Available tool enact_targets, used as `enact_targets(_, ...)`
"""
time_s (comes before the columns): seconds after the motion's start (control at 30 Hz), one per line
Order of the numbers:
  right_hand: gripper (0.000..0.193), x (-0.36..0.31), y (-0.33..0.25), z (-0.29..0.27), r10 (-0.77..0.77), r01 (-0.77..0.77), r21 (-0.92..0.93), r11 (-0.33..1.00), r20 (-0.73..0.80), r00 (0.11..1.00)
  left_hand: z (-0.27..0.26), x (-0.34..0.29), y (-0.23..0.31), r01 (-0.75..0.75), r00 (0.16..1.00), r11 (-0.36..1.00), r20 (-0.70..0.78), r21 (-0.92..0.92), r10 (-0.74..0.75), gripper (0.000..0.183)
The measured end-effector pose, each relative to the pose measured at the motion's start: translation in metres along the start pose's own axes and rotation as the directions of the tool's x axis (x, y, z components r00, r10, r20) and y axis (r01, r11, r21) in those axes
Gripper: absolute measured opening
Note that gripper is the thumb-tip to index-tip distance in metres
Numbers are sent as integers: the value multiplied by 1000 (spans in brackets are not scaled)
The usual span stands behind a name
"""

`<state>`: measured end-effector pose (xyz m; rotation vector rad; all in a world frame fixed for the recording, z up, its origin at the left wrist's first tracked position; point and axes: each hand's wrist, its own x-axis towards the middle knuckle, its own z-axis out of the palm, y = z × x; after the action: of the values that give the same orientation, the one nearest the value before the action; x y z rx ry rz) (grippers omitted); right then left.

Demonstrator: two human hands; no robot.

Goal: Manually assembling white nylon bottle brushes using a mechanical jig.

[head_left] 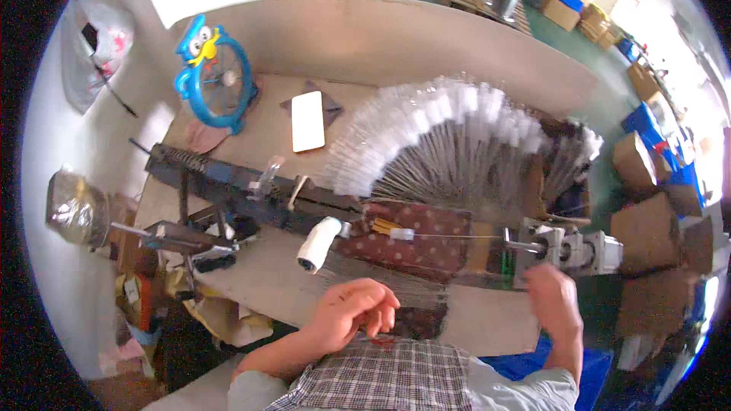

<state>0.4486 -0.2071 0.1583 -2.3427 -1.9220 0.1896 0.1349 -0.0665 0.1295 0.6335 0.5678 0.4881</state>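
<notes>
My left hand [356, 310] hovers over the table's front edge, its fingers curled inward. Whatever they may hold is hidden. A bundle of thin wires [396, 280] lies just beyond it. At the right, my right hand [553, 301] is smeared by motion in front of a metal machine head [560, 247] with a shaft. From that shaft a thin rod or wire runs left to a small clear piece beside a yellow piece [387, 226], over a dotted dark-red cloth [426, 247]. A white wrapped handle-like part [320, 243] stands left of the cloth.
A large fan of white-tipped wire brushes [457, 129] spreads behind the cloth. Further left are a white phone-like slab [308, 122], a blue cartoon-shaped fan [221, 80] and a long dark metal rail [221, 179]. Cardboard boxes [647, 232] stack at the right.
</notes>
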Motion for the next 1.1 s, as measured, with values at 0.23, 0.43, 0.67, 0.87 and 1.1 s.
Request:
enact_targets(0.23,27,29,-9,-41,70,25,245,969,-374,925,53,102,-24,-584,729,119,455,803,511,18)
enact_targets(0.43,30,72,-16,5,-94,228,327,917,-379,921,71,178,-55,-381,828,-325,476,866,298,16)
enact_targets(0.67,11,91,5,37,-31,106,195,975,-352,935,86,229,-18,-302,632,-771,723,560,277,10)
enact_targets(0.87,11,89,11,25,-99,213,412,886,-281,955,43,192,-10,-412,532,-596,713,689,457,27)
enact_targets(1.1,12,122,-36,18,-377,477,413,776,-304,875,-10,79,-26,-316,638,-329,456,890,620,23)
